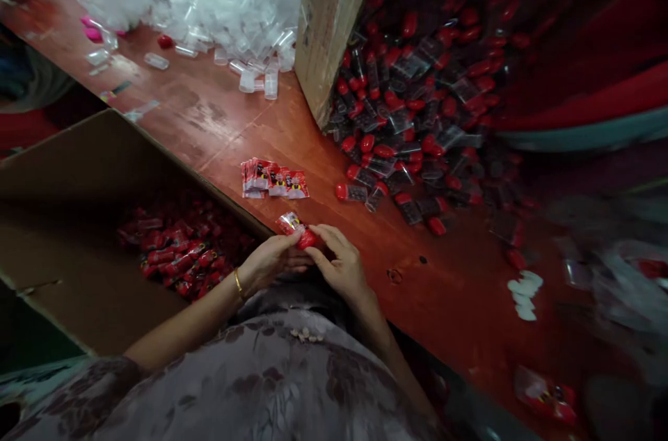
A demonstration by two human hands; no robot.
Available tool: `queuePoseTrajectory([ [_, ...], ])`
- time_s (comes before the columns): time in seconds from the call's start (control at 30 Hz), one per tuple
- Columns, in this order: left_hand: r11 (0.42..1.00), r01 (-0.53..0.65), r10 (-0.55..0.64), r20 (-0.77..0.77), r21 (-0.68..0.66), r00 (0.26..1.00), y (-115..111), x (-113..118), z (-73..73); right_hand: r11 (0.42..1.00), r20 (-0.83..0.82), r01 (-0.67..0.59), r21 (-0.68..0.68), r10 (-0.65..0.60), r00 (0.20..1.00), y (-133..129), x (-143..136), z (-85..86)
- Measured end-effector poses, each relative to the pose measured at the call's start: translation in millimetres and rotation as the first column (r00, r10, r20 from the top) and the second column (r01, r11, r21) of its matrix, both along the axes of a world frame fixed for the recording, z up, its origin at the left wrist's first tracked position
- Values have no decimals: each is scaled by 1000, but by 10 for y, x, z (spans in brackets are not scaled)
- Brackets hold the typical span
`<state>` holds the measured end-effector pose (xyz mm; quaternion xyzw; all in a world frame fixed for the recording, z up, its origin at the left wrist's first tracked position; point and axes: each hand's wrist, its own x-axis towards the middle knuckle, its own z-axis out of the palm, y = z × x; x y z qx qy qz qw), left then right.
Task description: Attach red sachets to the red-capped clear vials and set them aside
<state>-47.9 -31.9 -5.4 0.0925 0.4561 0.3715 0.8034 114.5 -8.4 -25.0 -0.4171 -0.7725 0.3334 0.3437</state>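
At the table's near edge, both my hands are closed on a small red-capped clear tube (305, 239) with a red printed wrapper on it. My left hand (268, 261), with a gold bangle at the wrist, pinches the wrapper end with its thumb on top. Around the red cap end curl the thumb and fingers of my right hand (342, 261). Just beyond them on the table lies a fanned stack of red printed wrappers (274, 179). How far the wrapper covers the tube is too small to tell.
Loose red-capped tubes (391, 121) spill from a tipped cardboard box (334, 17) at the right. Clear cups (219, 3) heap at the back. An open carton (67, 218) at the left holds red wrapped pieces (182, 257). White discs (525, 293) lie on the red-brown table (438, 309).
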Motion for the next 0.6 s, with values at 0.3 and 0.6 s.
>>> queuePoseTrajectory([
  [0.3, 995, 59, -60, 11, 77, 998, -154, -107, -33, 993, -113, -38, -109, 26, 993, -46, -69, 9],
  [0.6, 973, 121, -129, 30, 195, 991, -184, -130, -37, 996, -57, -82, 19, 83, 995, -131, -38, 68],
])
